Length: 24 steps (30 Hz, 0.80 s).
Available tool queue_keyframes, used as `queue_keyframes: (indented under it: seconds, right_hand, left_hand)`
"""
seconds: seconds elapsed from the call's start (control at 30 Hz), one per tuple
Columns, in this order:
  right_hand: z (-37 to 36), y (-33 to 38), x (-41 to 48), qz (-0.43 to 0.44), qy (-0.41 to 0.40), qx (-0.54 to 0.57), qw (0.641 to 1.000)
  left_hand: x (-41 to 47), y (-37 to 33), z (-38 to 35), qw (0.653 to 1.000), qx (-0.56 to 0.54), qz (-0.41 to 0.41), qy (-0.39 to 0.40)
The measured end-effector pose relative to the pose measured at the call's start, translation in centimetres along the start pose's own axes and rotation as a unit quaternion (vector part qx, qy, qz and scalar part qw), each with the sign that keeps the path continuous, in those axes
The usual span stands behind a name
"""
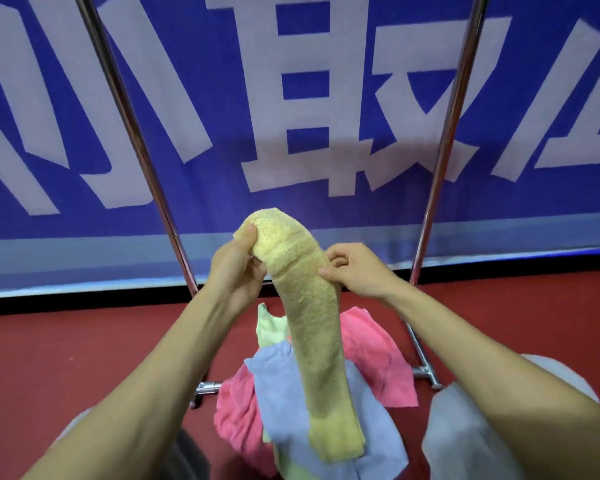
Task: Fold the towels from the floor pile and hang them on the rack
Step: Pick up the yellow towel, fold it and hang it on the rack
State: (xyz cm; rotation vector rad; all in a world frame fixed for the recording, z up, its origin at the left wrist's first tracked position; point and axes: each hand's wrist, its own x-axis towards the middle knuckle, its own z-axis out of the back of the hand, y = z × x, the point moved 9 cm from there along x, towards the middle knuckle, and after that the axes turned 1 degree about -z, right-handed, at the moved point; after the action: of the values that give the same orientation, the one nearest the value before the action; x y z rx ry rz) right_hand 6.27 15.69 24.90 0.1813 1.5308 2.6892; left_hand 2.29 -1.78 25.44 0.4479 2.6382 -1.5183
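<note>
A yellow towel (pixel 317 341), folded into a long narrow strip, hangs down in front of me. My left hand (pixel 238 268) grips its top end, thumb pressed on the upper corner. My right hand (pixel 355 271) pinches the strip's right edge just below the top. Below it lies the floor pile: a blue towel (pixel 281 386), pink towels (pixel 374 355) and a pale green towel (pixel 271 325). The rack's two chrome uprights (pixel 129 133) (pixel 451 133) rise on either side of my hands; its top bar is out of view.
A big blue banner with white characters (pixel 302 98) stands just behind the rack. The floor (pixel 66 348) is red. The rack's chrome base feet (pixel 426 372) lie beside the pile. My grey-clad knees (pixel 465 438) frame the pile at the bottom.
</note>
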Motion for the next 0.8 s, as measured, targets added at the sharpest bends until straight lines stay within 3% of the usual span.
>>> queue_keyframes:
  seconds: [0.23, 0.33, 0.5, 0.63, 0.8]
  right_hand:
    - [-1.9, 1.3, -0.8, 0.043, -0.006, -0.229, 0.972]
    - [-0.8, 1.8, -1.4, 0.053, -0.044, -0.23, 0.971]
    - [0.2, 1.5, -2.5, 0.04, -0.076, -0.101, 0.991]
    - [-0.3, 2.0, -3.1, 0.028, -0.037, 0.07, 0.996]
    - [1.4, 2.7, -3.2, 0.014, -0.08, 0.195, 0.978]
  left_hand:
    - [-0.3, 3.1, 0.9, 0.995, -0.098, 0.032, 0.008]
    - [-1.4, 2.9, 0.9, 0.994, -0.1, 0.029, 0.012]
    - [-1.5, 2.0, 2.7, 0.992, -0.122, 0.002, -0.011]
    - [-2.0, 2.5, 0.8, 0.994, -0.083, 0.018, 0.061]
    - [-1.7, 4.5, -0.1, 0.99, 0.089, 0.057, 0.093]
